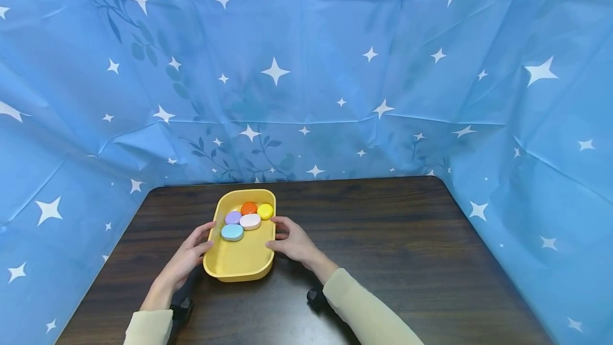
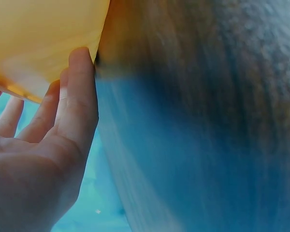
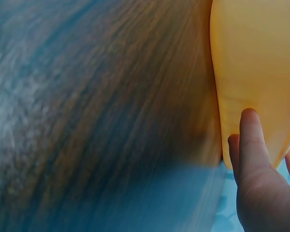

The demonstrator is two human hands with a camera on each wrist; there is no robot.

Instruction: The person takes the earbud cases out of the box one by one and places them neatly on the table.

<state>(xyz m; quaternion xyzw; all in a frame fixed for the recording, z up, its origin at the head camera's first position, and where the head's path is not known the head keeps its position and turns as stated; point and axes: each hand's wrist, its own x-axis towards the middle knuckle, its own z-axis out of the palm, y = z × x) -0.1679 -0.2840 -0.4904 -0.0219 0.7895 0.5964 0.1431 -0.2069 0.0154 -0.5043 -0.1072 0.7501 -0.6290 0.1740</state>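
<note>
A yellow tray (image 1: 241, 260) with rounded corners sits at the left of the dark table, between both hands. Inside are smooth rounded pieces: an orange one (image 1: 249, 207), a yellow one (image 1: 265, 211), a purple one (image 1: 233, 218), a pinkish-white one (image 1: 250, 222) and a light blue one (image 1: 232, 232). My left hand (image 1: 185, 257) grips the tray's left side, thumb and index finger at the rim, other fingers against the outer wall. On the opposite side my right hand (image 1: 298, 241) holds the rim, its lower fingers on the outer wall.
The dark wood table (image 1: 383, 260) extends far to the right of the tray. A blue cloth (image 1: 306, 68) with white stars hangs behind and around it. Black wrist straps (image 1: 182, 309) show at the cuffs.
</note>
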